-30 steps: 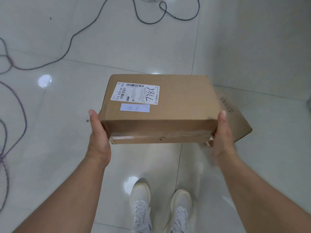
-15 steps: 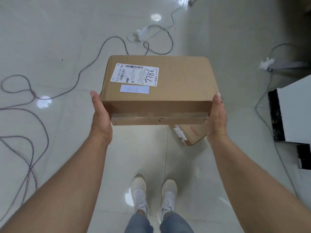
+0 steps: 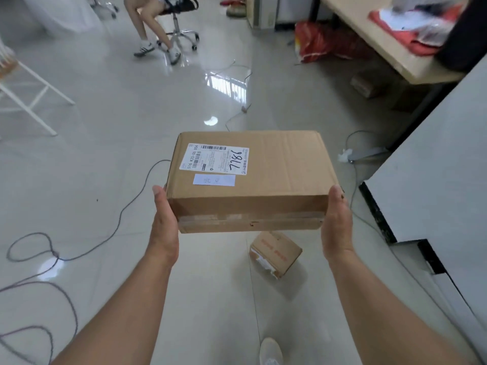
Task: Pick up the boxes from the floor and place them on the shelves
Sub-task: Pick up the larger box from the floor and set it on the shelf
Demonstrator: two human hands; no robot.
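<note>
A brown cardboard box (image 3: 276,175) with a white shipping label marked 7786 is held in the air in front of me, level, above the floor. My left hand (image 3: 164,219) presses its left end and my right hand (image 3: 337,222) presses its right end. Below it, a smaller cardboard box (image 3: 275,254) with red print lies tilted on the glossy tile floor. A white shelf unit (image 3: 432,164) with a black edge stands close on the right.
Dark cables (image 3: 52,256) loop over the floor at left. A white frame (image 3: 29,98) stands far left. A seated person's legs (image 3: 147,30) and a swivel chair (image 3: 181,32) are ahead. A wooden desk (image 3: 382,43) with a red bag (image 3: 319,43) beneath lies at upper right.
The view has tilted up and the room ahead has come into sight. The box stays in both hands, carried higher and forward; the small box on the floor now shows fully beneath it.
</note>
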